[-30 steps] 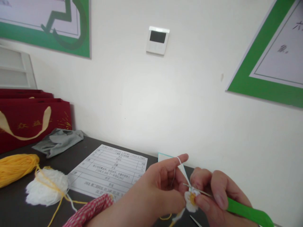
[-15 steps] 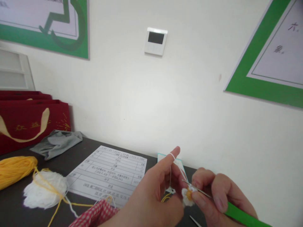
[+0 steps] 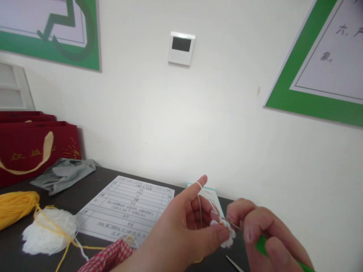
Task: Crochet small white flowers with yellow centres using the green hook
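Observation:
A small crocheted flower [image 3: 229,238], white petals round a yellow middle, is pinched between the thumb and fingers of my left hand [image 3: 190,226]. White yarn [image 3: 200,185] loops over that hand's raised index finger and runs down to the flower. My right hand [image 3: 263,230] grips a crochet hook by its green handle [image 3: 261,244]. The hook's thin metal shaft [image 3: 233,223] reaches left to the flower's top edge, where its tip meets the white yarn. My left thumb covers part of the flower.
On the dark table lie a printed pattern sheet [image 3: 124,211], a white yarn ball [image 3: 48,232], a yellow yarn skein [image 3: 17,207] and grey cloth [image 3: 64,173]. Red gift bags [image 3: 39,145] stand left. A pointed metal tip [image 3: 234,263] shows below my hands.
My left thumb has moved onto the flower, which now shows more of its white petals. My right fingers have drawn back from the flower along the hook. The view has shifted slightly.

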{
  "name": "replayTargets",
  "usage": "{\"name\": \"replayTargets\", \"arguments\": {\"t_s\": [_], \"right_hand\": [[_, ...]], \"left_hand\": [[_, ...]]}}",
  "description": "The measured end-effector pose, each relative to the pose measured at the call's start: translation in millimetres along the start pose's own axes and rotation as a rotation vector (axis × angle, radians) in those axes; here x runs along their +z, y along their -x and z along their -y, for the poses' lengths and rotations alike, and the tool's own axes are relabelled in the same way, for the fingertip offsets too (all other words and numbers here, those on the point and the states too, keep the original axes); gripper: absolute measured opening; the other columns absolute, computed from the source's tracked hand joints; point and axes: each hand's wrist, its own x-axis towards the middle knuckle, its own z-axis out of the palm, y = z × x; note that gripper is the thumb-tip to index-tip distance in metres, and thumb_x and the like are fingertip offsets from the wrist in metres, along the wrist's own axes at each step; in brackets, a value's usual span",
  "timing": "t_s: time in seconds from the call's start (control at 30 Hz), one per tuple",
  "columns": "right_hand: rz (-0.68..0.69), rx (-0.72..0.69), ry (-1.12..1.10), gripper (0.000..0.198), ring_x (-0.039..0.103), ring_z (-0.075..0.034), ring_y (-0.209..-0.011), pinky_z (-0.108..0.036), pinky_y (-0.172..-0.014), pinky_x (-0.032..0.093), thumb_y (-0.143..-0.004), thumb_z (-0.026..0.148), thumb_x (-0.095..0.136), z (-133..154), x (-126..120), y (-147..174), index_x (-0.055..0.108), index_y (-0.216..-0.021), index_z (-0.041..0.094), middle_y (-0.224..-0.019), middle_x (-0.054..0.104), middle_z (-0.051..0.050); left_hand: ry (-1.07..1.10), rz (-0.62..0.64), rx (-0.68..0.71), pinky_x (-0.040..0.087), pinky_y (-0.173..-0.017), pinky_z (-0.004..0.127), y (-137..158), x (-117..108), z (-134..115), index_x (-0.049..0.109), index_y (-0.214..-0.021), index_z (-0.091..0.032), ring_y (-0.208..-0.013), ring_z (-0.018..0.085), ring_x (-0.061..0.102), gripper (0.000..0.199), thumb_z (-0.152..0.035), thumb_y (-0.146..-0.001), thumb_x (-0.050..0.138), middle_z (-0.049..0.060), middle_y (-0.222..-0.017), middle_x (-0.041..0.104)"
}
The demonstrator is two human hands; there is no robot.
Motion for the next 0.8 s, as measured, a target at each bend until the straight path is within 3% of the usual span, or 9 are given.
{"name": "replayTargets", "arguments": {"t_s": [0.17, 0.3, 0.47, 0.57, 0.67, 0.8], "right_hand": [[-0.046, -0.061, 0.019, 0.041, 0.049, -0.016, -0.060, -0.029, -0.056, 0.040, -0.093, 0.048, 0.058, -2.6, -2.6, -1.3, 0.063, -0.062, 0.022, -0.064, 0.053, 0.000], [0.027, -0.104, 0.048, 0.039, 0.050, -0.015, -0.059, -0.029, -0.053, 0.040, -0.096, 0.045, 0.055, -4.9, -2.8, 1.3, 0.062, -0.065, 0.022, -0.066, 0.054, 0.000], [0.056, -0.143, 0.130, 0.040, 0.051, -0.016, -0.059, -0.029, -0.051, 0.042, -0.099, 0.042, 0.050, -5.4, -6.5, 1.9, 0.060, -0.066, 0.022, -0.065, 0.054, 0.000], [0.065, -0.190, 0.205, 0.041, 0.051, -0.017, -0.055, -0.031, -0.048, 0.042, -0.096, 0.045, 0.053, -6.5, -9.5, -0.4, 0.059, -0.063, 0.022, -0.061, 0.052, -0.001], [0.057, -0.277, 0.278, 0.042, 0.052, -0.019, -0.053, -0.034, -0.049, 0.043, -0.092, 0.052, 0.058, -10.0, -13.1, -4.2, 0.059, -0.062, 0.023, -0.058, 0.053, -0.001], [0.081, -0.371, 0.349, 0.042, 0.053, -0.019, -0.051, -0.036, -0.051, 0.045, -0.089, 0.054, 0.060, -16.6, -20.2, -7.5, 0.060, -0.060, 0.024, -0.056, 0.055, -0.001]], "left_hand": [[-0.050, -0.042, -0.080, 0.043, -0.067, 0.024, 0.5, 7.0, -6.7, 0.044, -0.141, -0.007, -0.067, 0.007, 0.054, 0.109, -0.033, -0.049, 0.096, -0.004, -0.076, 0.061], [-0.060, -0.025, -0.161, 0.043, -0.066, 0.025, -1.4, 5.1, -8.6, 0.046, -0.139, -0.007, -0.067, 0.008, 0.054, 0.113, -0.036, -0.042, 0.097, -0.005, -0.076, 0.060], [-0.059, 0.001, -0.194, 0.042, -0.067, 0.025, -0.8, 2.4, -9.4, 0.049, -0.138, -0.008, -0.068, 0.009, 0.054, 0.105, -0.031, -0.046, 0.096, -0.004, -0.076, 0.062], [-0.128, -0.033, -0.105, 0.043, -0.067, 0.026, -1.8, 1.4, -2.3, 0.047, -0.140, -0.009, -0.066, 0.009, 0.054, 0.103, -0.020, -0.049, 0.094, -0.005, -0.074, 0.061], [-0.216, -0.040, -0.008, 0.043, -0.068, 0.026, -4.4, -1.4, 5.3, 0.043, -0.144, -0.013, -0.066, 0.009, 0.055, 0.093, -0.011, -0.061, 0.084, -0.006, -0.072, 0.062], [-0.103, 0.086, -0.150, 0.042, -0.064, 0.023, -7.5, -7.6, 0.8, 0.057, -0.130, -0.013, -0.062, 0.008, 0.056, 0.080, -0.012, -0.056, 0.087, -0.006, -0.069, 0.064]]}}
